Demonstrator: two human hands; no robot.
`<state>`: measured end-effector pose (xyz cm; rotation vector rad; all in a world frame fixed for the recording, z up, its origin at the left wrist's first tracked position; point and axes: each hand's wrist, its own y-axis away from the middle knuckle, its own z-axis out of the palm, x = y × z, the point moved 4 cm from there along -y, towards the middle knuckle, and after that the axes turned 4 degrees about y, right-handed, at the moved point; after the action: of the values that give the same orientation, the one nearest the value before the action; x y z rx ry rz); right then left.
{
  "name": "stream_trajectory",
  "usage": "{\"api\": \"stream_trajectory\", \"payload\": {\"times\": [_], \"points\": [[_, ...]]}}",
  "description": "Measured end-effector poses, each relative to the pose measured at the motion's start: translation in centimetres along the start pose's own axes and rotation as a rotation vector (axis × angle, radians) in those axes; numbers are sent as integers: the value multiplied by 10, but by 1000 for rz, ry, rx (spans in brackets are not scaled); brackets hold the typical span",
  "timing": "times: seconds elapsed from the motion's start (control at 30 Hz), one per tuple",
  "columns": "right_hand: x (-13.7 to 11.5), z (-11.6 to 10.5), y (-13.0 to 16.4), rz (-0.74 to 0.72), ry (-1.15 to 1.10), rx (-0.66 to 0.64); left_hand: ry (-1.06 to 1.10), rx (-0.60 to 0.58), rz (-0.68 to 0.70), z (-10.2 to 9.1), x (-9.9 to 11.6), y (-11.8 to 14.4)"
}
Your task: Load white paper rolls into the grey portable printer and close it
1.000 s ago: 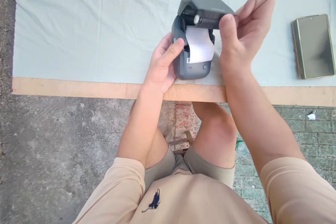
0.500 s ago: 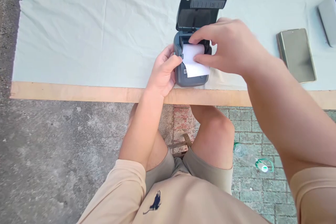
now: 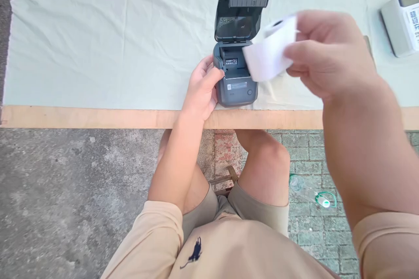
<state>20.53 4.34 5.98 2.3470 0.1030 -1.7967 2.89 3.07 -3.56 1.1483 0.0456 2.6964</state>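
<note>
Paper roll [image 3: 270,50] in right hand [image 3: 327,52], above printer [image 3: 236,83].

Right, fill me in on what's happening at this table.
A person sits at a cloth-covered table with a small grey printer near its front edge. The printer's lid stands open, and its paper bay looks empty. The left hand steadies the printer's side. The right hand holds a white paper roll in the air just right of the printer, blurred by motion. A pale box sits at the far right.
</note>
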Motion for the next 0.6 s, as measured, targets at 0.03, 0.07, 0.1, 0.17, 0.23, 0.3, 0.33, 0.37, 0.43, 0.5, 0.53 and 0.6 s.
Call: {"api": "stream_trajectory", "payload": {"times": [0.03,0.07,0.1,0.17,0.23,0.3,0.33,0.37,0.43,0.5,0.53,0.6], "points": [[12,-6,11,40,-91,20,-6,-8,-6,0,0,0],[25,-11,23,82,-163,48,-15,-16,-11,0,0,0],[40,-17,36,167,-304,113,-25,-22,-15,0,0,0],[65,-25,62,279,-396,239,-35,-31,-13,0,0,0],[80,-30,80,289,-378,321,-38,-38,-8,0,0,0],[85,-36,89,241,-319,390,-44,-40,-9,0,0,0],[85,-40,90,215,-299,423,-46,-37,-11,0,0,0],[83,-45,89,171,-250,458,-47,-33,-13,0,0,0],[76,-58,81,31,-7,534,-41,-29,-11,0,0,0],[69,-69,70,-108,380,602,-36,-34,-3,1,0,0],[69,-73,65,-144,571,624,-36,-39,1,1,1,0],[75,-80,55,-92,798,623,-37,-48,4,1,1,0]]}}
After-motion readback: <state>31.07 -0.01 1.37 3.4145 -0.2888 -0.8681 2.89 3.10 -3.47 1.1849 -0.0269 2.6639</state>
